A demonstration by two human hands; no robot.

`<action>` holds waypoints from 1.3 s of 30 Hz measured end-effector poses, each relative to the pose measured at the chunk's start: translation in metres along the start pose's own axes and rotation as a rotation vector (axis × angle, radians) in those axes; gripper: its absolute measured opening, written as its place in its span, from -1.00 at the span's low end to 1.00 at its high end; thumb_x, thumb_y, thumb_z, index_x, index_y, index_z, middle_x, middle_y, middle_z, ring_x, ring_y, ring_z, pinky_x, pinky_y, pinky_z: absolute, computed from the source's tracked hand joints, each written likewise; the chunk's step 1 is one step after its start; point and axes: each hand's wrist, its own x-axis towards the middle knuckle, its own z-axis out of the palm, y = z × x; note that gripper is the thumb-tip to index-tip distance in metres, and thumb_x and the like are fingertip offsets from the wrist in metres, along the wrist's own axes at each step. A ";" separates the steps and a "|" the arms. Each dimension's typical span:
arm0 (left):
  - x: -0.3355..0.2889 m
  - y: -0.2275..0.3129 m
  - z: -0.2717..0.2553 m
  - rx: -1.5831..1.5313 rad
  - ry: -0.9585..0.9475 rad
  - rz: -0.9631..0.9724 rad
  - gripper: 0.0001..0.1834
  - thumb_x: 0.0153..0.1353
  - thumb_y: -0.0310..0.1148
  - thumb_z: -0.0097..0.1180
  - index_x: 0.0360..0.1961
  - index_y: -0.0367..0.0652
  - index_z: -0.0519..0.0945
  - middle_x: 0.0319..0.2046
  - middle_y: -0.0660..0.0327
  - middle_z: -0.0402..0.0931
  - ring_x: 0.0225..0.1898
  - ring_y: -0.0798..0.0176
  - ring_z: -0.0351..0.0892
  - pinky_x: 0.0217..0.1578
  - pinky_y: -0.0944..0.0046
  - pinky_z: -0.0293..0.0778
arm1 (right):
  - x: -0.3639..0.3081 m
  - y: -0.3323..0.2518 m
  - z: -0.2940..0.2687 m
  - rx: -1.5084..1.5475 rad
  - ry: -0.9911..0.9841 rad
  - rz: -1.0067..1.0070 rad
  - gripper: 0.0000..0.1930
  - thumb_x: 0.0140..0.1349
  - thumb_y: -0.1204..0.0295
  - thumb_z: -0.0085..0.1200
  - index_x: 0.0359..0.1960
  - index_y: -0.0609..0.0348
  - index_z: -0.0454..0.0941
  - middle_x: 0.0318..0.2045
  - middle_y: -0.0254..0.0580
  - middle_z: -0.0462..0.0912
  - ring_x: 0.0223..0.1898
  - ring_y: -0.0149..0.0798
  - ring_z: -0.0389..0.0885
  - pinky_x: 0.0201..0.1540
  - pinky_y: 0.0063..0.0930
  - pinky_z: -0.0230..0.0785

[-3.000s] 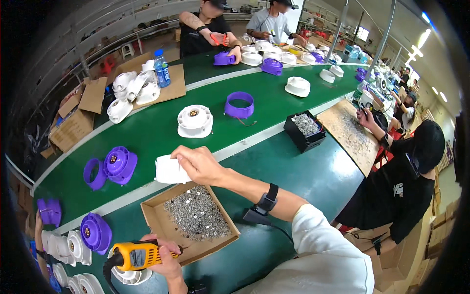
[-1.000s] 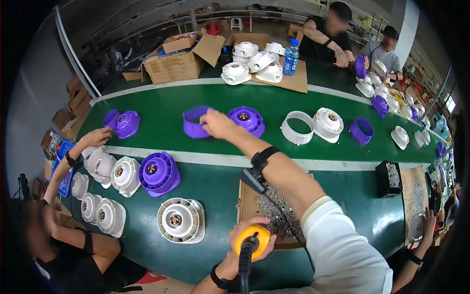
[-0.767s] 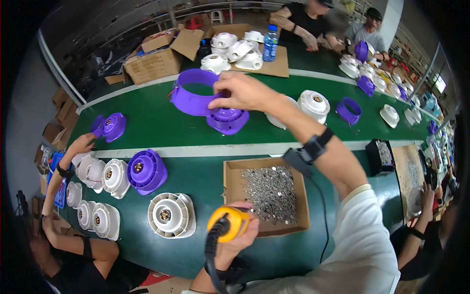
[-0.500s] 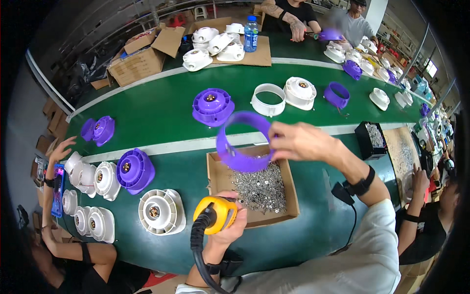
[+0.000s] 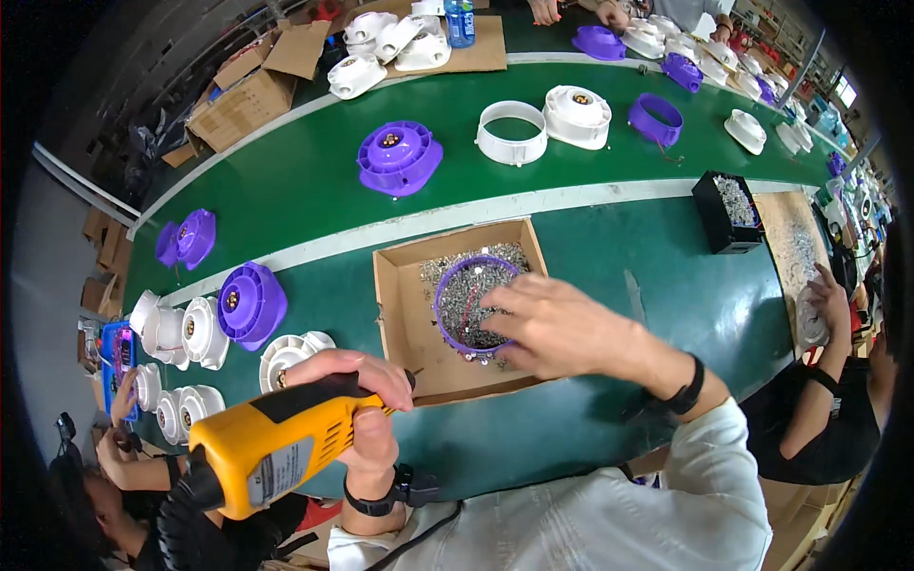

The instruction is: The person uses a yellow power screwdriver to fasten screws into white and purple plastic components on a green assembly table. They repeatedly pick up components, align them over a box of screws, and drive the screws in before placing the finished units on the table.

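Note:
My left hand (image 5: 367,404) is wrapped round the body of a yellow-and-black corded power screwdriver (image 5: 286,438), whose short bit end lies near the left front corner of a shallow cardboard box (image 5: 405,366). A purple plastic ring (image 5: 440,314) rests in the box among many loose small metal screws (image 5: 509,257). My right hand (image 5: 557,328) is closed over the ring's right rim, with fingers inside and the thumb by its outer lower side. A thin red wire shows inside the ring, and bits of metal sit along its near edge. The fingertips are partly hidden.
White and purple round housings stand left, including a purple one (image 5: 250,305). On the green belt (image 5: 305,205) are a purple housing (image 5: 400,157), a white ring (image 5: 511,133) and another purple ring (image 5: 655,119). A black bin of screws (image 5: 728,214) stands right. Co-workers sit on both sides.
The purple ring has gone down from above the box onto the screws, my right hand with it. My left hand has brought the screwdriver left and nearer, turning it sideways. The view has shifted.

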 end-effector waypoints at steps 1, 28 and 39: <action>0.003 -0.002 0.005 -0.001 -0.018 0.000 -0.44 0.20 -0.01 0.08 -0.10 -0.27 0.19 -0.70 0.21 0.34 -0.74 0.32 0.32 -0.68 0.35 0.33 | 0.000 -0.008 0.008 -0.007 -0.028 0.062 -0.73 0.00 0.32 0.14 -0.33 0.26 0.55 -0.21 0.00 0.49 -0.14 -0.05 0.50 -0.04 -0.20 0.31; 0.010 -0.015 0.052 -0.095 -0.108 -0.192 -0.37 0.11 -0.01 0.19 -0.09 -0.28 0.19 -0.65 0.16 0.44 -0.65 0.25 0.44 -0.57 0.24 0.41 | -0.009 0.005 0.061 0.116 0.027 0.081 -0.88 0.13 0.43 -0.05 -0.42 0.24 0.44 -0.40 -0.14 0.48 -0.24 -0.14 0.49 -0.09 -0.31 0.29; 0.009 -0.025 0.054 -0.001 -0.172 -0.177 -0.40 0.16 0.11 0.05 -0.10 -0.18 0.21 -0.71 0.24 0.28 -0.76 0.34 0.26 -0.72 0.34 0.25 | -0.010 0.006 0.061 0.112 0.029 0.085 -0.89 0.08 0.45 -0.04 -0.40 0.23 0.45 -0.40 -0.16 0.48 -0.26 -0.13 0.49 -0.11 -0.30 0.31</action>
